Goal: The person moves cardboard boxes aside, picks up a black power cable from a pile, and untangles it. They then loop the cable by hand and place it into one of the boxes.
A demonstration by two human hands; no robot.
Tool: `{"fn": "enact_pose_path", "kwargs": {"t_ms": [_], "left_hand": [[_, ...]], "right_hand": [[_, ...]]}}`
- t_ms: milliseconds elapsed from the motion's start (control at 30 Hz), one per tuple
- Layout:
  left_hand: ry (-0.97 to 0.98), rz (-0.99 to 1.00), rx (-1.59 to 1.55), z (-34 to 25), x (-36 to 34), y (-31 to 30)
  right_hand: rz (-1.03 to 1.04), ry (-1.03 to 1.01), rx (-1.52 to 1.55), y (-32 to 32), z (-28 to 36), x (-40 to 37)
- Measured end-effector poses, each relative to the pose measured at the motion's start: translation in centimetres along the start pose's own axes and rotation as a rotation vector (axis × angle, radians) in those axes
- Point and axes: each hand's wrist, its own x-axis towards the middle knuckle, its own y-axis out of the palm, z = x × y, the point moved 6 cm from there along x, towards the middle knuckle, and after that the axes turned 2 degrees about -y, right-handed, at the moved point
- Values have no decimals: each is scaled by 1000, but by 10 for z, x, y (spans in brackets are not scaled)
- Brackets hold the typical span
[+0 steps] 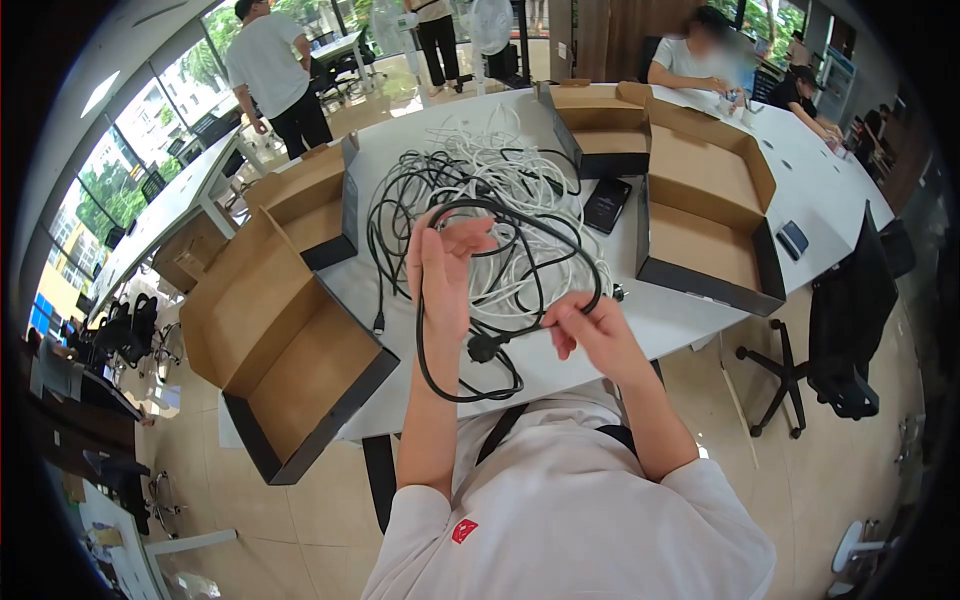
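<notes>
A black power cable (530, 214) is looped over my left hand (447, 262), passing around its thumb side and hanging down past the wrist. The fingers of that hand point right and are partly curled around the loop. My right hand (590, 328) pinches the same cable between thumb and fingers, a short way from its black plug (484, 348). The plug hangs between both hands, near the table's front edge. Behind them lies a tangled heap of white cables (515, 265) and black cables (405, 195), partly hidden by my left hand.
Open cardboard boxes stand on both sides: a large left box (300, 370), a smaller left box (310, 205), a large right box (710, 240) and a smaller back box (605, 130). A black phone (607, 205) lies beside the heap. An office chair (850, 310) stands right. Other people are beyond the table.
</notes>
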Motion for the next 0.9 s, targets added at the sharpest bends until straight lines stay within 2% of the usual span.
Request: {"fn": "enact_pose_path", "kwargs": {"t_ms": [133,167,300,467,600,700,800,900], "left_hand": [[-191,-31,111,29,-23,-18],[-252,-49,113,36,-31,-22],[-504,-58,-141,55,-59,-23],[-535,-10,-265,35,-72,-4],[-495,-31,-95,31,-73,-13],[-515,-67,-70,28,-75,-5],[-568,-213,-205,38,-83,-18],[-531,42,-301,34,-84,-17]], "right_hand": [[-191,-18,340,-23,4,2],[-182,-19,393,-24,3,2],[-166,-37,558,-28,-14,5],[-223,-52,643,-25,-28,7],[-227,-23,701,-26,-33,9],[-219,-3,804,-28,-34,9],[-145,-31,985,-33,-39,11],[-73,-71,1163,-40,-42,13]]}}
